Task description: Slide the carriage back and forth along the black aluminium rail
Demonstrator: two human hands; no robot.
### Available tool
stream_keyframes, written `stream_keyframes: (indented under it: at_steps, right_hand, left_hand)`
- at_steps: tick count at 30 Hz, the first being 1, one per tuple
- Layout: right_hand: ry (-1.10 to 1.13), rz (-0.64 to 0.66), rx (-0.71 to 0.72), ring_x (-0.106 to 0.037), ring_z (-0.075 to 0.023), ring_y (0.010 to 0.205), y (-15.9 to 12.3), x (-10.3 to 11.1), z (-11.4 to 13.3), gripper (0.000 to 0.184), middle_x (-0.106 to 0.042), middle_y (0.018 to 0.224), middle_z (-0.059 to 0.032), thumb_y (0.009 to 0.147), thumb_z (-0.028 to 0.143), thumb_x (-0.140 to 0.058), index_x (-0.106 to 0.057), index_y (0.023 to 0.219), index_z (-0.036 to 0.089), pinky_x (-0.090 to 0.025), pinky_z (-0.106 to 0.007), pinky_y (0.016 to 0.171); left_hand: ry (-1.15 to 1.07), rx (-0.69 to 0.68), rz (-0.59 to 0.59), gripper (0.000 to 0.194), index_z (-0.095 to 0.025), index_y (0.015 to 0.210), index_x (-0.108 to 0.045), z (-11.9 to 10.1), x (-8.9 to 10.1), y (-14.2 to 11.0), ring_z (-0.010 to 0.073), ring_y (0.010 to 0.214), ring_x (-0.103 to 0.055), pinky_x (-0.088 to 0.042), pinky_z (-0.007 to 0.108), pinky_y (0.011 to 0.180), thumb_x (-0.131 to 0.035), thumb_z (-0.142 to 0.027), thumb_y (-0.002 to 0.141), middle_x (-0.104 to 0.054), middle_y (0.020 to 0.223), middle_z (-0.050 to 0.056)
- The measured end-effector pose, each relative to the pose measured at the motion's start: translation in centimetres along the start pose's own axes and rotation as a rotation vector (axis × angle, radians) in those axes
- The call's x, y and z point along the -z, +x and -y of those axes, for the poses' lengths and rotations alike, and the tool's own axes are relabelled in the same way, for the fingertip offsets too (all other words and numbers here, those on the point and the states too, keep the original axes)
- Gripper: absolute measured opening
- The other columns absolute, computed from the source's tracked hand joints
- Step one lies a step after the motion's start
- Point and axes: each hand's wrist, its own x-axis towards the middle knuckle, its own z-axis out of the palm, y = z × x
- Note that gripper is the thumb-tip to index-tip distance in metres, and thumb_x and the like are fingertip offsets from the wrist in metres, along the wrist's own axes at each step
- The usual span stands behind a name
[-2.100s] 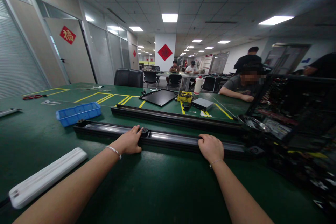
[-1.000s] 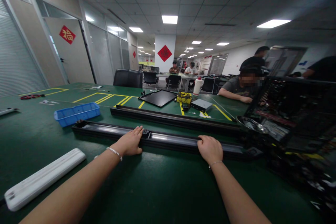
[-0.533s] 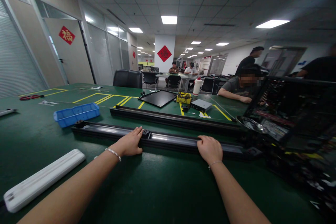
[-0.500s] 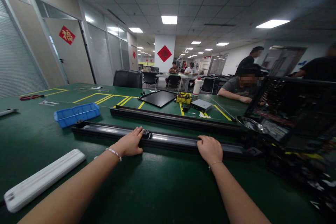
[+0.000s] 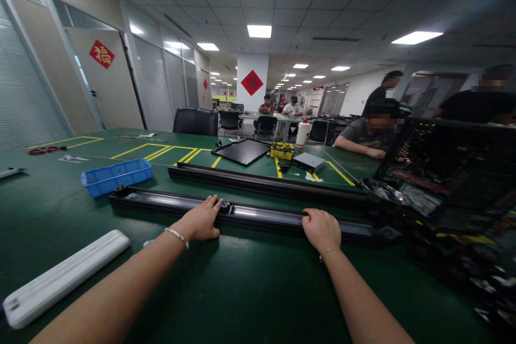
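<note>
A long black channel (image 5: 262, 217) with a shiny grey inside lies across the green table in front of me. Over its left half rests my left hand (image 5: 201, 219), fingers stretched across the channel and thumb spread on the near side. Its fingertips are beside a small black block (image 5: 226, 206) set in the channel. My right hand (image 5: 322, 228) is closed over the near edge farther right, with its fingers curled and the fingertips partly hidden. A second long black channel (image 5: 258, 182) lies just behind, apart from both hands.
Around me on the table (image 5: 242, 290) are a blue bin (image 5: 116, 176), a white bar-shaped case (image 5: 68, 278), red-handled pliers (image 5: 47, 150), a black panel (image 5: 242, 151), a grey box (image 5: 308, 162) and a white bottle (image 5: 302, 133). Dark equipment crowds the right side; a person (image 5: 366, 134) sits beyond.
Both hands keep their places on the channel. The view has shifted very slightly. At the far right, a standing person has come further into view.
</note>
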Motion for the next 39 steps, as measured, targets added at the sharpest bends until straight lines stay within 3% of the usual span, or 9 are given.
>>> stream_keyframes:
  at_steps: [29,36,39]
  right_hand:
    - [-0.012,0.019,-0.004,-0.054,-0.0176,0.105,-0.1,0.4,0.3,0.039,-0.065,0.112,-0.0026,0.08,0.024,-0.036,-0.066,0.105,0.022,-0.033,-0.03,0.092]
    - [0.012,0.019,-0.008,-0.053,-0.0181,0.106,-0.1,0.3,0.2,0.039,-0.065,0.112,-0.0018,0.081,0.024,-0.035,-0.066,0.105,0.023,-0.033,-0.032,0.092]
    - [0.011,0.011,-0.011,-0.053,-0.0182,0.106,0.0,0.1,0.1,0.039,-0.065,0.113,-0.0012,0.081,0.025,-0.035,-0.066,0.105,0.023,-0.033,-0.032,0.092]
  left_hand:
    - [0.02,0.038,0.008,0.097,-0.005,0.142,-0.017,-0.5,-0.4,0.6,0.0378,0.135,-0.018,-0.026,0.046,0.106,-0.057,-0.043,0.063,-0.013,0.148,0.026]
    - [-0.013,-0.068,-0.033,0.091,0.0,0.141,-0.016,-0.3,-0.9,0.4,0.0288,0.139,-0.009,-0.019,0.042,0.111,-0.05,-0.04,0.066,-0.011,0.15,0.021]
    - [-0.012,-0.058,-0.029,0.092,0.0,0.141,-0.016,-0.4,-1.0,0.5,0.03,0.138,-0.011,-0.019,0.045,0.11,-0.049,-0.04,0.066,-0.011,0.15,0.021]
